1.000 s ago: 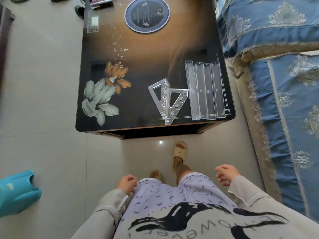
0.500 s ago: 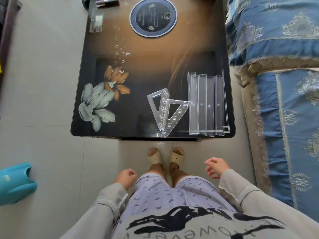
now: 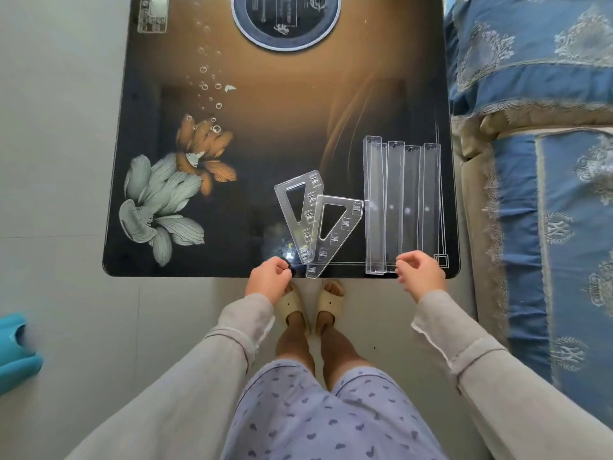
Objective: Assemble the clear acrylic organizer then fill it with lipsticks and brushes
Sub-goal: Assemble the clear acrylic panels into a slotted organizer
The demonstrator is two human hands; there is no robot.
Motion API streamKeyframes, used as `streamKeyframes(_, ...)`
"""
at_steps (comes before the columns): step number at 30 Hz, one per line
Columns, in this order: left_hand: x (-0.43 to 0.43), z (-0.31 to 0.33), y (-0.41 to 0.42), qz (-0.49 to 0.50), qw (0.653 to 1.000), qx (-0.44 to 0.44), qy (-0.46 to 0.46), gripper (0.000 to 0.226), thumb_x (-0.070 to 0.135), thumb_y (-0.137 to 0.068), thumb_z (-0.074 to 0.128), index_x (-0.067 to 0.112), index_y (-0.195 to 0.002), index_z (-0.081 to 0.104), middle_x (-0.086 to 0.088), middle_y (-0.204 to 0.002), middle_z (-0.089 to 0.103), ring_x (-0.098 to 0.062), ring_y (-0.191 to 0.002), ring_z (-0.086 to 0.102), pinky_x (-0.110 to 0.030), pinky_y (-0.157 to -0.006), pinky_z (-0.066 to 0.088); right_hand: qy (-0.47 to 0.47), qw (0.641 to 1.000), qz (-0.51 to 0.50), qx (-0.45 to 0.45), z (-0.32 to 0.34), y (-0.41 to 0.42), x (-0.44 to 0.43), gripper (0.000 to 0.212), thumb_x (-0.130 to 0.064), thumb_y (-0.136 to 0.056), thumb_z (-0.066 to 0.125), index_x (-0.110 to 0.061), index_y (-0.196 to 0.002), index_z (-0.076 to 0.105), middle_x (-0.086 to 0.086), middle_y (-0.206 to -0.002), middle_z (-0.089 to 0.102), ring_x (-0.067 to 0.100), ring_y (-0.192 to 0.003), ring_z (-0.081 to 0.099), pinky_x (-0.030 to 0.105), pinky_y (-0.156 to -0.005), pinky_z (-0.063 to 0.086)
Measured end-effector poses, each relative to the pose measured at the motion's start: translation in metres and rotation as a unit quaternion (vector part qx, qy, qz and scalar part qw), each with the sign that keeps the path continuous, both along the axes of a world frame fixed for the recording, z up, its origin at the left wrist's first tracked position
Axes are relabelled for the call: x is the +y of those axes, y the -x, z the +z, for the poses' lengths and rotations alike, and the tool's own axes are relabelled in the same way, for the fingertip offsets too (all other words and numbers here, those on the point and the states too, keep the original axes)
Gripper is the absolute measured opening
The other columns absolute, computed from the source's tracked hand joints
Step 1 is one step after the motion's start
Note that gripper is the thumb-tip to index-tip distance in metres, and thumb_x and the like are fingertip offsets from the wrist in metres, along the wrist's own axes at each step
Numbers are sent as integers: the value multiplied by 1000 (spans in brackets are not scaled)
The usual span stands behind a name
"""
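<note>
Two clear triangular side panels (image 3: 318,224) lie flat and overlapping near the front edge of the dark glass table (image 3: 172,260). Right of them, several long clear acrylic trays (image 3: 403,204) lie side by side, running front to back. My left hand (image 3: 270,278) hovers at the table's front edge, just left of the panels, fingers loosely curled and holding nothing. My right hand (image 3: 419,272) is over the near ends of the trays, fingers loosely curled, with nothing plainly held. No lipsticks or brushes show in this view.
Another clear acrylic piece (image 3: 152,13) lies at the far left of the table. A round dark disc (image 3: 285,21) sits at the far middle. A blue patterned sofa (image 3: 547,161) runs along the right. A teal object (image 3: 16,353) is on the floor, left.
I have stepped up to the table. Both hands have risen from beside my waist to the front edge, the left near the panels and the right over the tray ends.
</note>
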State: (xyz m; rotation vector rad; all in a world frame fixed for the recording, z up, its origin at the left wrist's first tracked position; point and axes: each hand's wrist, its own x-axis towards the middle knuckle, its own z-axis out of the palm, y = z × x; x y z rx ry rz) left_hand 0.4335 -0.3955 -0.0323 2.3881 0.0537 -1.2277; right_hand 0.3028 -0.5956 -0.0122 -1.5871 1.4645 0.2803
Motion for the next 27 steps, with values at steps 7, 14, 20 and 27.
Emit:
streamKeyframes(7,-67,-26,-40,-38,984,-173,7,33,28,-88,55,11,-116,54,-13,-117,56,-28,-110,53,-42,-91,48,145,988,29,-47,-20,-90,-18,36,-18,-83,61,-8,-116,52,13,-116,57,19,-91,50,28,-82,39)
streamKeyframes(14,-101,-65,-54,-136,944,-291,-79,63,59,-79,55,9,-116,45,-10,-119,50,-27,-109,50,-39,-82,47,282,953,90,59,-59,-109,-17,60,-37,-78,63,-12,-128,42,11,-129,47,30,-120,43,42,-97,35)
streamKeyframes(20,-108,-72,-57,-186,929,-308,-85,58,58,-82,52,9,-113,47,-11,-121,49,-27,-107,50,-38,-82,46,280,954,64,83,-73,-108,-11,56,-35,-79,60,-13,-127,42,11,-127,48,30,-119,43,42,-97,33)
streamKeyframes(27,-106,-71,-56,-167,938,-295,-68,56,58,-83,50,10,-112,50,-7,-116,57,-27,-109,49,-38,-87,44,293,953,20,68,-77,-111,-9,44,-29,-81,57,-13,-121,45,9,-123,51,28,-116,46,41,-96,34)
